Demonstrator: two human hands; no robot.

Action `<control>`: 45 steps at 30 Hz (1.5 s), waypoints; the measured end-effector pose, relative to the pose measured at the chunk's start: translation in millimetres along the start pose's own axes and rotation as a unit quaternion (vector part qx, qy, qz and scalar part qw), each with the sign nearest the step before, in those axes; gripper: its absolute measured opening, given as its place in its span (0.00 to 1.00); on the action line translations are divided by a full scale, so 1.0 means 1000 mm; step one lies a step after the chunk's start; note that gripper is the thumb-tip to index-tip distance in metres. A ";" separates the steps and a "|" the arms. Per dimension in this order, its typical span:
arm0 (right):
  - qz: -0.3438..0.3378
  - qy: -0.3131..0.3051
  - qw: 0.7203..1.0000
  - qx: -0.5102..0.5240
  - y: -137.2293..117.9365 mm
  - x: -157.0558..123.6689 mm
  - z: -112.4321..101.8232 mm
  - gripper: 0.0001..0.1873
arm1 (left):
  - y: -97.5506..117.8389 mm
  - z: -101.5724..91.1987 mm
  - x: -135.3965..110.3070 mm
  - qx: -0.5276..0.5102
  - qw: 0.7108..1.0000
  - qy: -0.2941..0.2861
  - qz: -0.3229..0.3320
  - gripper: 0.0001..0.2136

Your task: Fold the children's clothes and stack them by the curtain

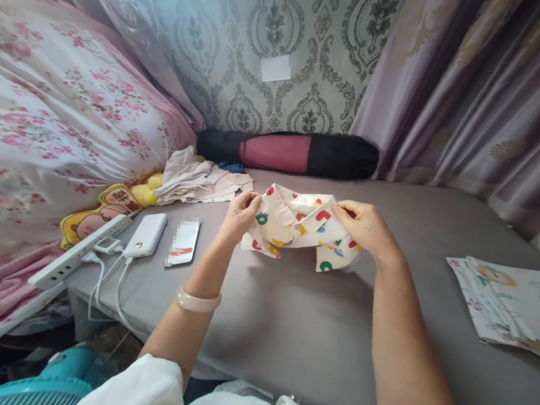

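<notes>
A small cream shirt (303, 228) with colourful prints is stretched between my two hands above the grey sheet. My left hand (244, 214) pinches one upper corner of it, fingers closed on the cloth. On the opposite side, my right hand (359, 227) grips the other upper corner the same way. The collar faces up and the lower parts droop in folds. A pale bangle (197, 300) circles my left wrist.
Left of my arm lie a phone (183, 243), a white power bank (146, 234) and a power strip (81, 251) with cables. Crumpled cloth (200, 180) lies behind them. Folded printed cloth (513, 302) rests at right. A black and pink roll (284, 152) lies along the wall. A turquoise fan (37, 384) stands below left.
</notes>
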State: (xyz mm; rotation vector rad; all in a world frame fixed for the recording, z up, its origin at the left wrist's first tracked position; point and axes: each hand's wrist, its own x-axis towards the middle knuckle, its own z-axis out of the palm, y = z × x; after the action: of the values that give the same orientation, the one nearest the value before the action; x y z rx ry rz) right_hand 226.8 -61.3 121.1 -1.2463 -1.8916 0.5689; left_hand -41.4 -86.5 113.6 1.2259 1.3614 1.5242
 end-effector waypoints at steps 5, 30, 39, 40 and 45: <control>-0.016 0.116 0.992 -0.036 0.001 0.003 0.001 0.19 | 0.007 -0.009 -0.007 -0.005 0.998 -0.068 0.005 0.16; 0.127 -0.038 0.991 -0.017 -0.103 0.043 -0.120 0.21 | 0.128 -0.072 0.092 -0.022 0.989 -0.117 0.083 0.12; -0.124 0.230 0.961 -0.088 -0.108 0.067 -0.125 0.14 | 0.158 -0.026 0.096 0.193 0.878 0.066 0.433 0.06; -0.153 0.261 0.947 -0.111 -0.105 0.069 -0.124 0.13 | 0.158 -0.023 0.097 0.215 0.859 0.080 0.457 0.06; -0.158 0.230 0.930 -0.241 -0.086 0.081 -0.116 0.12 | 0.146 -0.014 0.111 0.319 0.837 0.062 0.441 0.08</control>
State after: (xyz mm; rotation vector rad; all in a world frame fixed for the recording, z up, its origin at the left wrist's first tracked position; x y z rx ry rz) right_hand 255.4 -29.2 280.8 -1.1969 -1.8130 -0.3608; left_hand -75.2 -9.4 276.7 2.4679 1.5386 1.7945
